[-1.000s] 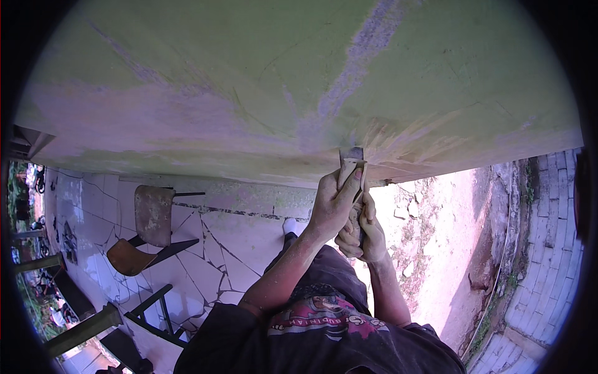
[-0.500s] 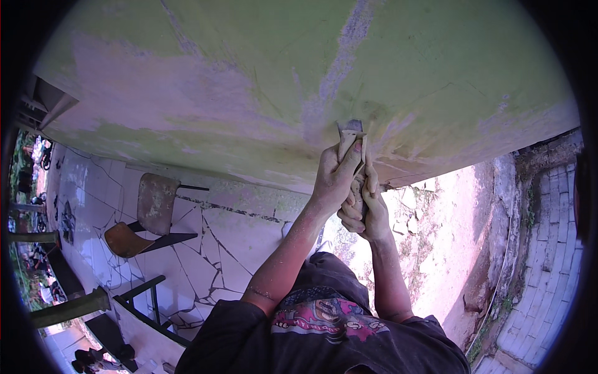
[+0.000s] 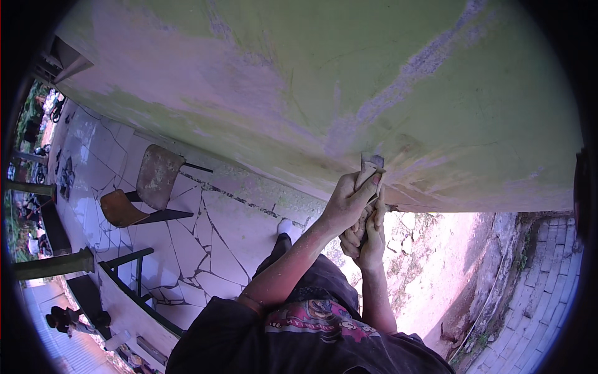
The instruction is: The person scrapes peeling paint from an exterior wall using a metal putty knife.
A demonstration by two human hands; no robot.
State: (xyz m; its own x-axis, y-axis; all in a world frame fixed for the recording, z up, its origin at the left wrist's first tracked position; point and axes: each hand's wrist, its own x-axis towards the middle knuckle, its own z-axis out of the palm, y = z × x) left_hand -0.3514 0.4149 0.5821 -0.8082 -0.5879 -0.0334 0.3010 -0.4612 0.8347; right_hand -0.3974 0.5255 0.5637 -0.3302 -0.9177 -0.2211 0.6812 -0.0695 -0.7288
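Note:
My left hand (image 3: 349, 198) is closed around the upper part of a dusty flat-tipped hand tool (image 3: 372, 163), with the thumb lying along it. Below it, my right hand (image 3: 372, 243) is wrapped round the lower part of the same tool, its fingers close to those of the left. A folded beige piece and a greyish flat end show at the tip, which meets the green painted wall (image 3: 473, 137) near its lower edge. Dust coats both hands. The fingers hide most of the tool, so its exact kind is unclear.
Pale scraped patches (image 3: 187, 81) and a rough streak (image 3: 411, 68) mark the wall. On the left, a worn chair (image 3: 159, 177) stands on cracked tile flooring (image 3: 218, 243), near a dark green metal frame (image 3: 138, 274). Pale paving (image 3: 542, 299) runs along the right.
The view has turned, so the wall slants differently and my white-socked foot shows. Both hands keep their grip; the tool tip sits slightly nearer the wall's lower edge.

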